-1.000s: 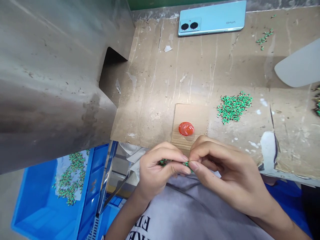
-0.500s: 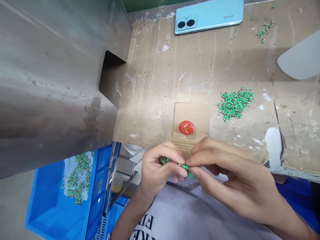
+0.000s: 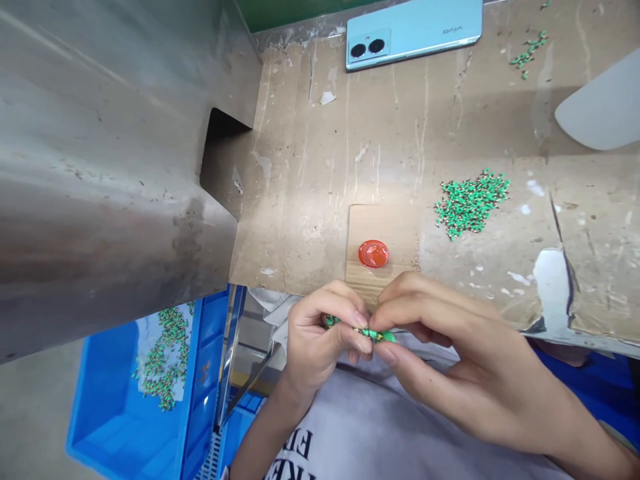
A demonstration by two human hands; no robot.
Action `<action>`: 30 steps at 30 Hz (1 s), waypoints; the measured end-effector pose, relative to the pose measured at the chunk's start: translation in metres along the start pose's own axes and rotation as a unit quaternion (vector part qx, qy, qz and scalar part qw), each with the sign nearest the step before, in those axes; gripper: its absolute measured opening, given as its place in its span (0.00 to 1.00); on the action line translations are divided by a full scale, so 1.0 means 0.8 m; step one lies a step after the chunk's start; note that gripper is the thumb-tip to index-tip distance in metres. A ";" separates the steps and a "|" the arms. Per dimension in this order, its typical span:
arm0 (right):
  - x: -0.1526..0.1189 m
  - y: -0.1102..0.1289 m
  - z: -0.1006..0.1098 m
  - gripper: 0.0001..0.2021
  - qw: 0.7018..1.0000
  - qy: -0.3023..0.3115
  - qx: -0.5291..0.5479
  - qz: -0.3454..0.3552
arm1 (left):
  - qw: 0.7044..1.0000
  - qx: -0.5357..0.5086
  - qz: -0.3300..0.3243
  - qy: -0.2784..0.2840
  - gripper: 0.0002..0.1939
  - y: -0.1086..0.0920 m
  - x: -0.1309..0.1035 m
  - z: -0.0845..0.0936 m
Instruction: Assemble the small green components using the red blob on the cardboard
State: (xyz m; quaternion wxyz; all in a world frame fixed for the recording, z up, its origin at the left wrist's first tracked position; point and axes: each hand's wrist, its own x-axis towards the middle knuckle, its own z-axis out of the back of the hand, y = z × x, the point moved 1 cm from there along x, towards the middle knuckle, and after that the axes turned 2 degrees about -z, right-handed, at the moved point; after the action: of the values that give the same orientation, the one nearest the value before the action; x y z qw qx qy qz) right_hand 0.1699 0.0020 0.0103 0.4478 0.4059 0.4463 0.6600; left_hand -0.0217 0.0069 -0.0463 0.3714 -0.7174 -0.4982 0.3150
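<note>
My left hand point(image 3: 320, 330) is closed around a bunch of small green pieces with dark and coppery ends point(image 3: 331, 321). Some of them stick out past its thumb and forefinger. Against that end, the thumb and forefinger of my right hand point(image 3: 450, 353) pinch at a green piece point(image 3: 387, 337); its exact shape is too small to make out. Just beyond my hands, a small red dish point(image 3: 373, 254) with a shiny inside sits on a square of cardboard point(image 3: 385, 217). To the right of it lies a loose pile of the same green pieces point(image 3: 470, 203).
A light blue phone point(image 3: 430, 33) lies at the back edge, near a few scattered green pieces point(image 3: 529, 53). A large metal housing point(image 3: 115, 147) stands on the left. Below it, a blue bin point(image 3: 110, 413) holds more green pieces. A white rounded object point(image 3: 600, 110) juts in from the right.
The right fingertips have shifted slightly, and more of the green pieces shows between the hands. The left hand keeps its hold. The whole view has moved a little.
</note>
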 end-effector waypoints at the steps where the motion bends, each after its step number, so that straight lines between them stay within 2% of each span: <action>1: 0.000 0.000 -0.001 0.07 1.000 -0.001 0.002 -0.005 | 1.000 0.002 -0.012 0.001 0.07 0.000 0.000 -0.001; 8: -0.003 0.001 -0.005 0.10 0.999 -0.004 0.031 -0.022 | 0.998 -0.007 -0.063 0.008 0.08 0.001 0.003 -0.004; 14: -0.003 0.003 -0.014 0.11 0.997 -0.049 0.060 -0.030 | 0.996 0.005 -0.091 0.012 0.07 0.001 0.004 -0.002; 18: -0.002 0.004 -0.017 0.10 0.995 -0.059 0.067 -0.033 | 0.996 0.004 -0.088 0.013 0.08 0.003 0.005 -0.001; 23: 0.001 0.006 -0.015 0.10 0.996 -0.046 0.064 -0.038 | 0.996 -0.005 -0.084 -0.013 0.13 0.006 0.004 0.001; 30: -0.002 0.005 -0.014 0.08 0.997 -0.049 0.041 -0.031 | 0.995 0.004 -0.098 0.002 0.16 0.007 0.003 0.003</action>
State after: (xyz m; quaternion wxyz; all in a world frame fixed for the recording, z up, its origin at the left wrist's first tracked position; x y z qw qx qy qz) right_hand 0.1584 -0.0027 0.0112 0.4726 0.4414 0.4630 0.6062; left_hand -0.0203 0.0086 -0.0525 0.4045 -0.6639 -0.5643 0.2778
